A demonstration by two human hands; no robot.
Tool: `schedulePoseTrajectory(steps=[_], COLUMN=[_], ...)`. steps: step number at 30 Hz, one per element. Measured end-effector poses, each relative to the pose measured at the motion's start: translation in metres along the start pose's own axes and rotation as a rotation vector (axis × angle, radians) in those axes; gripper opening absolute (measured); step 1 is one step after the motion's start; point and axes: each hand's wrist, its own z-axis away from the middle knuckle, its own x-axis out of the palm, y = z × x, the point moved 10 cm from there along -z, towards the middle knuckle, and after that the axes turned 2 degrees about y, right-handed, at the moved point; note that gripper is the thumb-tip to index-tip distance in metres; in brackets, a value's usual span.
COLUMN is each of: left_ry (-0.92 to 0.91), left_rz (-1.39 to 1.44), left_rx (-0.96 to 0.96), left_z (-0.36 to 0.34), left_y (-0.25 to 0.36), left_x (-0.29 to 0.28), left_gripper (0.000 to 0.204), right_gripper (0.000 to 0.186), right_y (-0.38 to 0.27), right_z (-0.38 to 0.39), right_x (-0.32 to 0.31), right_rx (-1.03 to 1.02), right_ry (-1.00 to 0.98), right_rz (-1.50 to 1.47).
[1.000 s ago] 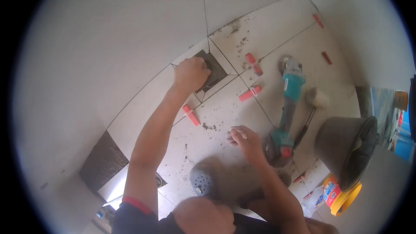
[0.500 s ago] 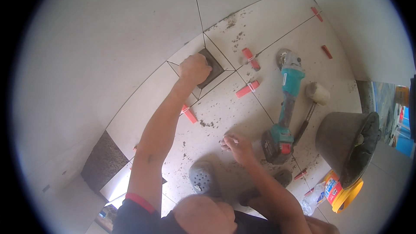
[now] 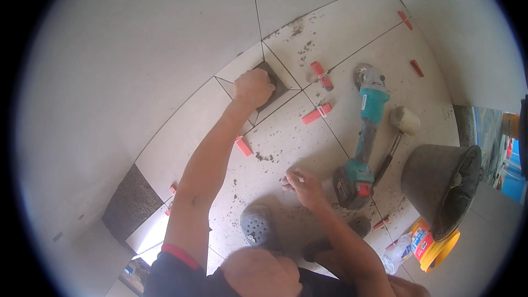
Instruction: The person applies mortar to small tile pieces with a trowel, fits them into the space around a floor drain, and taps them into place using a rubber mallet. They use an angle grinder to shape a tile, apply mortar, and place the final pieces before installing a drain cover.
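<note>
My left hand (image 3: 254, 87), its fingers curled, is at a dark brown square (image 3: 279, 85) set among cut floor tiles. The hand covers part of the square, and whether that is a drain cover or a recess cannot be made out. Narrow tile pieces (image 3: 239, 94) with slanting joints surround it. My right hand (image 3: 305, 187) hangs lower and nearer, above the floor tiles (image 3: 258, 179), its fingers drawn together. Anything between those fingertips is too small to see. Red tile-levelling wedges lie close by: one (image 3: 317, 114) right of the square, another (image 3: 243, 146) by my left forearm.
A teal cordless angle grinder (image 3: 365, 137) lies to the right, with a white-headed mallet (image 3: 405, 120) beside it. Beyond are a tilted black bucket (image 3: 434, 179), a yellow tub (image 3: 443, 250) and a clear plastic bottle (image 3: 395, 256). A bare, untiled patch (image 3: 132, 203) is at left.
The view has shifted slightly, so the scene sits a little differently in the picture. My left hand stays at the dark square, and my right hand holds its curled pose.
</note>
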Motion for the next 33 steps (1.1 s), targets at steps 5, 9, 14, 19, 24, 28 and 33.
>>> schedulePoseTrajectory(steps=[5,9,14,19,24,28,33], left_ry=[-0.004,0.021,-0.009,-0.017,0.004,0.094,0.319], left_rz=[0.009,0.043,0.055,0.036,0.08,0.29,0.524], left_rx=[0.0,0.015,0.022,0.014,0.063,0.105,-0.037], left_z=[0.0,-0.003,-0.003,-0.004,-0.006,0.003,0.022], left_y=[-0.004,-0.005,-0.003,-0.004,-0.003,-0.004,-0.025], left_x=[0.003,0.006,0.007,0.006,0.005,-0.025,-0.061], left_gripper=[0.025,0.025,0.03,0.029,0.023,0.019,0.015], right_gripper=[0.029,0.027,0.024,0.026,0.026,0.026,0.026], right_y=[-0.005,-0.003,0.003,0.009,0.004,0.003,0.001], right_z=[0.003,0.002,-0.001,-0.005,-0.004,-0.005,-0.005], right_x=[0.0,0.0,-0.003,-0.002,-0.002,-0.002,-0.005], right_rx=[0.015,0.018,0.031,0.048,0.054,0.042,0.031], right_ry=[0.022,0.031,0.035,0.012,-0.002,-0.013,0.023], right_rz=[-0.016,-0.021,-0.008,0.026,0.019,0.048,-0.007])
